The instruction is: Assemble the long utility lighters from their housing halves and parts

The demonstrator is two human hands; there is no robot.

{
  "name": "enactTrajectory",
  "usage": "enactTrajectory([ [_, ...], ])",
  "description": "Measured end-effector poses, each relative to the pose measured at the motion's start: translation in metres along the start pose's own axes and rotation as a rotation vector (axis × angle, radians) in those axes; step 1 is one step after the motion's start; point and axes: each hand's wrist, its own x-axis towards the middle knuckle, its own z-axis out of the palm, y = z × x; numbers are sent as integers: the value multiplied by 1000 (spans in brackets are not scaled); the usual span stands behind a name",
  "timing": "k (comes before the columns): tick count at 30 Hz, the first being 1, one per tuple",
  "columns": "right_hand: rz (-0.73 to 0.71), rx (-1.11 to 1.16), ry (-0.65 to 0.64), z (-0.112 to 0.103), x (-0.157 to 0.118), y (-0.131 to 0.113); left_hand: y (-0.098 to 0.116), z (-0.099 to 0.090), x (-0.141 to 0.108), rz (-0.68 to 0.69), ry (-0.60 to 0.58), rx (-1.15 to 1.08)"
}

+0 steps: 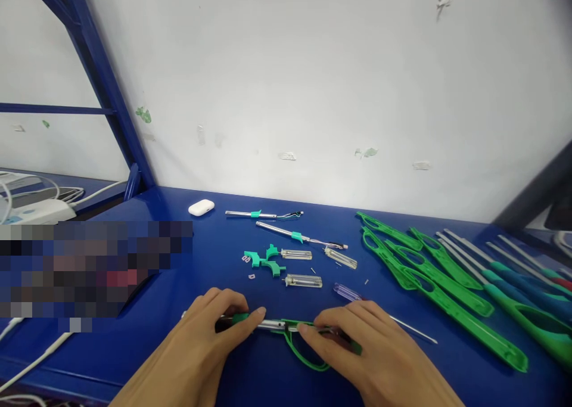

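My left hand (pixel 218 323) pinches a silver metal tube (pixel 270 325) between thumb and fingers, with a teal piece partly showing under them. My right hand (pixel 357 341) presses its thumb and fingers on a green plastic handle half (pixel 308 362), whose looped guard curves toward me. The tube's right end lies in this handle half, and my right fingers hide most of the shell. Just beyond my right hand, a screwdriver (pixel 415 331) rests with its purple handle partly covered. Clear fuel tanks (pixel 304 281) and teal triggers (pixel 273 268) lie farther off.
Two silver tubes with wires (pixel 286 233) lie toward the wall. Several green handle shells (pixel 465 317) and long lighters (pixel 504 282) are piled at right. A white earbud case (pixel 201 208) sits at back left, near a blurred area. Cables (pixel 40 359) run along the left edge.
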Motion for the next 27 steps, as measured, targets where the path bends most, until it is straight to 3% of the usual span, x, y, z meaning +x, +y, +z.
enactTrajectory([
  [8, 45, 9, 189, 14, 8, -9, 1, -1, -2, 47, 15, 60],
  [13, -8, -36, 19, 2, 10, -6, 3, -2, -2, 31, -11, 59],
  [27, 43, -35, 50, -2, 20, -13, 7, -3, -1, -9, -68, 55],
])
